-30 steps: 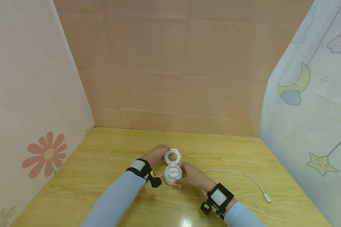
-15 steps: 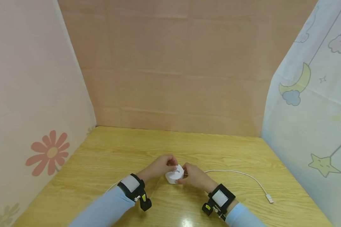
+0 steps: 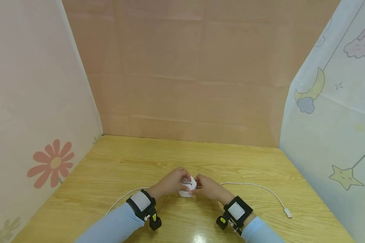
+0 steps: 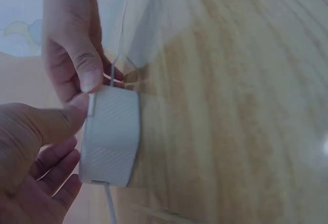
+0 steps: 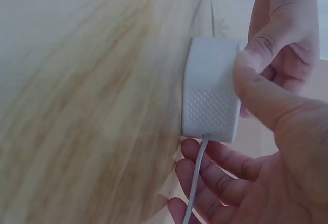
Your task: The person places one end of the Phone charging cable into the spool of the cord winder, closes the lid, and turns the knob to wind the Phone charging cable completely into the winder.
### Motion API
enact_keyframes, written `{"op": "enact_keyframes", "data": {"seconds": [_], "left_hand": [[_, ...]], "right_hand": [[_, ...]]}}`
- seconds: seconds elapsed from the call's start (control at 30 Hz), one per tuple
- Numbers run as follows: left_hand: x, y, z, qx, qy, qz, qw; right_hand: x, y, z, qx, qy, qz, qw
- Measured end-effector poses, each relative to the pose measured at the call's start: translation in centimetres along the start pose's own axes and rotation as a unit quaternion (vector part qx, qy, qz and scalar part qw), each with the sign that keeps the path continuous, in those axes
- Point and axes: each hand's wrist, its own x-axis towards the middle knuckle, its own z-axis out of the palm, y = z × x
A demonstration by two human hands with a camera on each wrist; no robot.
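Note:
A white faceted case (image 3: 185,193) stands on the wooden table between both hands, its lid folded down over the body. My left hand (image 3: 171,182) grips the lid from the left, thumb and fingers on its top and edge. From the right, my right hand (image 3: 209,187) holds the case, its thumb against the near side and its fingers behind. In the left wrist view the case (image 4: 114,131) shows a textured side wall with a cable leaving a slot. The right wrist view shows the case (image 5: 211,88) with a white cable (image 5: 195,183) passing by my right fingers.
White cable (image 3: 249,183) runs right across the table (image 3: 140,152) to a USB plug (image 3: 287,212). Another length (image 3: 121,197) curves off to the left, partly behind the left forearm. A brown backdrop (image 3: 185,84) and patterned cloths stand around the table.
The ring-shaped lid, raised a second ago, has come down over the case. My left hand moved from behind the lid onto its top and left edge. The right hand stayed nearly still.

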Motion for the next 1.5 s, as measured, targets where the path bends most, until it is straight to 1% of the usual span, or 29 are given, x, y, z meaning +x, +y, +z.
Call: {"op": "enact_keyframes", "data": {"seconds": [0.13, 0.23, 0.37, 0.43, 0.53, 0.6, 0.67, 0.77, 0.87, 0.93, 1.0, 1.03, 1.07, 1.1, 1.17, 1.2, 1.23, 1.27, 1.3, 1.33, 1.37, 1.4, 1.43, 1.5], "left_hand": [[-0.1, 0.0, 0.4, 0.022, 0.007, 0.017, 0.9996], [-0.2, 0.2, 0.5, 0.042, 0.003, 0.028, 0.9987], [-0.3, 0.9, 0.1, 0.091, -0.015, 0.037, 0.995], [-0.3, 1.4, -0.2, 0.129, -0.028, 0.041, 0.9904], [-0.1, 2.0, -0.4, 0.183, -0.055, 0.033, 0.981], [0.0, 2.2, -0.4, 0.22, -0.073, 0.024, 0.9724], [0.2, 2.3, -0.3, 0.241, -0.083, 0.011, 0.967], [0.4, 2.3, -0.1, 0.262, -0.078, 0.002, 0.9619], [0.6, 2.3, 0.0, 0.263, -0.056, -0.006, 0.9631], [0.7, 2.1, -0.1, 0.253, -0.045, -0.018, 0.9662], [0.7, 1.9, -0.2, 0.225, -0.033, -0.032, 0.9733], [0.8, 1.7, -0.3, 0.207, -0.027, -0.04, 0.9771], [0.8, 1.6, -0.5, 0.191, -0.022, -0.046, 0.9802], [0.9, 1.5, -0.7, 0.177, -0.016, -0.049, 0.9828], [1.0, 1.3, -1.0, 0.143, 0.001, -0.051, 0.9885], [1.0, 1.3, -1.1, 0.129, 0.01, -0.048, 0.9904], [1.1, 1.3, -1.3, 0.117, 0.02, -0.042, 0.992], [1.1, 1.3, -1.5, 0.105, 0.029, -0.035, 0.9934], [1.2, 1.3, -1.6, 0.087, 0.038, -0.031, 0.995], [1.2, 1.4, -1.7, 0.062, 0.046, -0.03, 0.9965], [1.1, 1.4, -1.8, 0.033, 0.051, -0.03, 0.9977], [1.1, 1.4, -1.8, -0.002, 0.052, -0.031, 0.9982], [1.1, 1.4, -1.9, -0.033, 0.052, -0.034, 0.9975], [1.1, 1.2, -2.0, -0.103, 0.05, -0.051, 0.9921]], "right_hand": [[0.1, 0.1, -0.1, -0.015, 0.004, 0.0, 0.9999], [0.1, 0.1, -0.2, -0.009, 0.004, 0.002, 0.9999], [-0.2, 0.1, -0.2, -0.005, 0.004, 0.0, 1.0], [-0.4, 0.1, -0.3, -0.004, 0.003, -0.002, 1.0], [-0.6, 0.3, -0.5, -0.006, 0.005, -0.007, 0.9999], [-0.7, 0.3, -0.6, -0.011, 0.005, -0.012, 0.9999], [-0.8, 0.3, -0.7, -0.017, 0.008, -0.016, 0.9997], [-0.8, 0.3, -0.6, -0.025, 0.016, -0.014, 0.9995], [-1.1, 0.0, -0.3, -0.065, 0.053, -0.007, 0.9964], [-1.3, -0.3, -0.1, -0.108, 0.092, -0.004, 0.9899], [-1.5, -0.7, 0.0, -0.148, 0.13, 0.001, 0.9804], [-1.7, -0.9, -0.1, -0.15, 0.137, 0.008, 0.9792], [-1.8, -1.1, -0.1, -0.142, 0.132, 0.014, 0.9809], [-1.8, -1.2, -0.2, -0.124, 0.121, 0.018, 0.9847], [-1.8, -1.3, -0.5, -0.064, 0.072, 0.02, 0.9951], [-1.7, -1.4, -0.6, -0.017, 0.039, 0.02, 0.9989], [-1.5, -1.3, -0.6, 0.036, 0.005, 0.017, 0.9992], [-1.2, -1.1, -0.6, 0.079, -0.023, 0.008, 0.9966], [-0.9, -0.9, -0.6, 0.118, -0.043, 0.001, 0.992], [-0.7, -0.8, -0.6, 0.159, -0.059, -0.005, 0.9855], [-0.4, -0.7, -0.6, 0.194, -0.066, -0.009, 0.9787], [-0.1, -0.6, -0.6, 0.222, -0.066, -0.01, 0.9728], [0.1, -0.4, -0.7, 0.239, -0.061, -0.012, 0.9689], [0.3, -0.4, -1.0, 0.265, -0.049, -0.002, 0.9629]]}}
